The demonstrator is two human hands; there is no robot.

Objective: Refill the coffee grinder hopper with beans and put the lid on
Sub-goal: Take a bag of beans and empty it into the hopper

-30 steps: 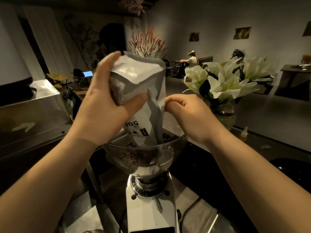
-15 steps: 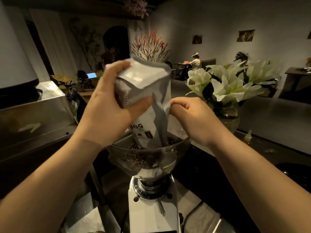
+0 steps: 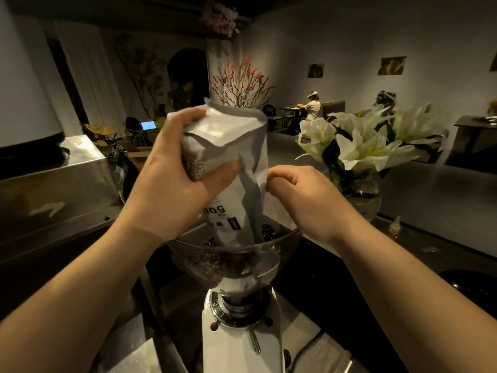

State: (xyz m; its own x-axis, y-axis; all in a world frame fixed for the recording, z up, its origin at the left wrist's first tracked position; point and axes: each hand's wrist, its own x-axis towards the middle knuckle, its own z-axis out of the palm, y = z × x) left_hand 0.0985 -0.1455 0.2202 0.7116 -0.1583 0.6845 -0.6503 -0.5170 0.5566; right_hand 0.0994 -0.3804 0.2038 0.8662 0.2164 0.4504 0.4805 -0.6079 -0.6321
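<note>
Bean bag [image 3: 228, 146] in both hands' grip

Both forearms are bare from wrist to the frame edge, with no sleeve in view. The left hand [image 3: 172, 184] and right hand [image 3: 309, 200] wear no gloves, rings, watch or bands. Fingernails are short and plain where they show.

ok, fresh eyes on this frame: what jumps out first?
Centre frame, an upended silver coffee bag, mouth down in the clear grinder hopper; the left hand grips its upper end, the right hand pinches its side. To the right, white lilies in a glass vase.
</note>
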